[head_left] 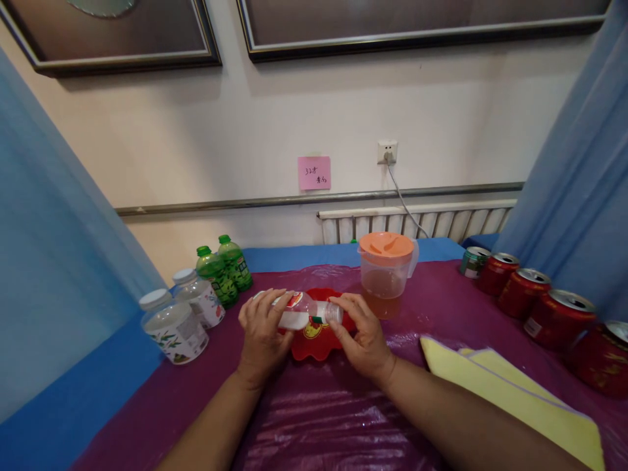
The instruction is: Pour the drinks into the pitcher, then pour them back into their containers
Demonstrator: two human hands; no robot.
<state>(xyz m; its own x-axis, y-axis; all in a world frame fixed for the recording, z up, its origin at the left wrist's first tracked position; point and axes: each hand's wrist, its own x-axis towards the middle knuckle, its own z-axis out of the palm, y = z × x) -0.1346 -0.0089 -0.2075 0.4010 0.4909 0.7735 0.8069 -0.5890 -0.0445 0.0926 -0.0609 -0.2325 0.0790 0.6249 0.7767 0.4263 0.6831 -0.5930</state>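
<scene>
A small clear bottle with white liquid and a red label lies on its side above a red plate. My left hand is closed round the bottle's body. My right hand pinches the bottle's cap end with its fingertips. Both hands hover just over the plate, on a table covered with purple plastic sheet.
A clear pitcher with an orange lid stands behind the plate. Two white-capped jars and two green bottles stand at the left. Several red cans line the right edge. A yellow cloth lies at the right front.
</scene>
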